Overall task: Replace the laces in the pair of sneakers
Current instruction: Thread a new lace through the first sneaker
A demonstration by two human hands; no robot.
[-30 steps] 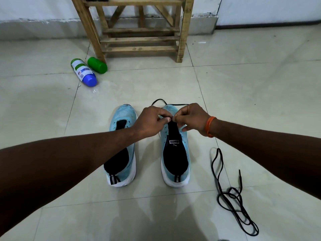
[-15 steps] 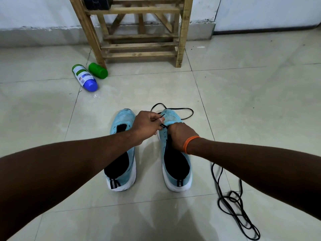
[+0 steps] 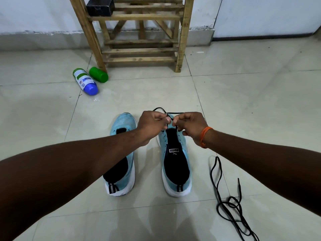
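Head view, looking down at the tiled floor (image 3: pixel 243 110).

- Pair of light-blue sneakers stands side by side on the floor, heels toward the camera, toes toward the wall. White soles, black linings.
- Left sneaker (image 3: pixel 123 122): no lace seen in it; the left forearm crosses over its middle.
- Right sneaker (image 3: pixel 186 153): tongue label reads "PUMA" (upside down from here). A black lace (image 3: pixel 175 112) lies over its toe end, with one loop curving past the tip onto the floor.
- Left hand (image 3: pixel 152 124): fingers curled, thumb and forefinger pinching the black lace above the forefoot of the right sneaker.
- Right hand (image 3: pixel 191 126): also curled, pinching the same lace just beside the left hand; the fingertips of the two hands nearly meet. A short end of lace hangs below its fingers. Orange wristband (image 3: pixel 205 136) on this wrist.
- Which eyelets the lace passes through: cannot tell, as the hands cover them.
- Second black lace (image 3: pixel 239 188) lies loose on the floor to the right of the right sneaker, partly tangled, not touching the shoe.
- Background: wooden rack (image 3: pixel 181 40) against the wall, a black box (image 3: pixel 99 6) on one of its shelves. Near its left leg lie a bottle with a blue cap (image 3: pixel 86 81) and a green container (image 3: pixel 98 74), both on their sides.
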